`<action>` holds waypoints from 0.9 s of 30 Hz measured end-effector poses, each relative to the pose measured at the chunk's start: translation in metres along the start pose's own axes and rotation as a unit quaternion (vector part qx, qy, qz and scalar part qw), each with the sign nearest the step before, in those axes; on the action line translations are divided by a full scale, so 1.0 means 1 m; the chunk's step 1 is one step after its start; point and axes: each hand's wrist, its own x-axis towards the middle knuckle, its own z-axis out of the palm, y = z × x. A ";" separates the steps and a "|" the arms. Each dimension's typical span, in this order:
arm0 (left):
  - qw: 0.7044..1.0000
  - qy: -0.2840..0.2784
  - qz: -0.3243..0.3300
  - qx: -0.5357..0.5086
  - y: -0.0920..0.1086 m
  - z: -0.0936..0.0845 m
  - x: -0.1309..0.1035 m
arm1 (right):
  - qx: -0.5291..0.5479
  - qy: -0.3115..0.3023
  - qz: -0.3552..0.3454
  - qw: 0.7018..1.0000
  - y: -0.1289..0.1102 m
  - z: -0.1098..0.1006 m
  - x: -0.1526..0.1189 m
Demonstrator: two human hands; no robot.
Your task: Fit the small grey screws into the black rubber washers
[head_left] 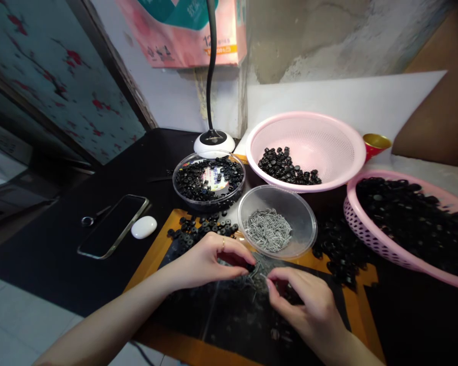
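My left hand [209, 259], a ring on one finger, pinches a small black plastic piece [251, 267] between thumb and forefinger. Opposite it, my right hand [309, 300] has thumb and forefinger closed on a thin metal pin [263, 276]. The two fingertips are a short gap apart. Loose pins [258, 265] lie on the dark mat [229, 315] between and behind my hands. A clear plastic bowl [304, 221] holding many silvery pins [267, 230] stands just behind. Black washer-like pieces [193, 231] are heaped beyond my left hand.
At the back are a clear round tub [175, 190] of black pieces, a pink colander [328, 147] and a lamp base [213, 141]. A second pink basket [385, 246] full of black parts stands right, beside a loose heap [341, 251]. A phone [114, 226] and white oval object [144, 227] lie left.
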 end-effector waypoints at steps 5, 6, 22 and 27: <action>0.999 -0.020 -0.027 -0.030 -0.001 0.006 -0.001 | 0.073 -0.012 0.018 0.997 -0.007 -0.003 -0.002; 0.999 -0.025 -0.023 -0.030 -0.001 0.007 -0.002 | 0.075 -0.015 0.020 0.997 -0.007 -0.003 -0.002; 0.998 -0.043 0.046 0.018 -0.002 0.016 -0.001 | 0.072 -0.078 0.019 0.994 -0.003 0.001 -0.007; 0.999 -0.013 -0.002 -0.045 -0.004 0.018 0.000 | 0.091 -0.051 0.035 0.994 -0.010 -0.008 -0.001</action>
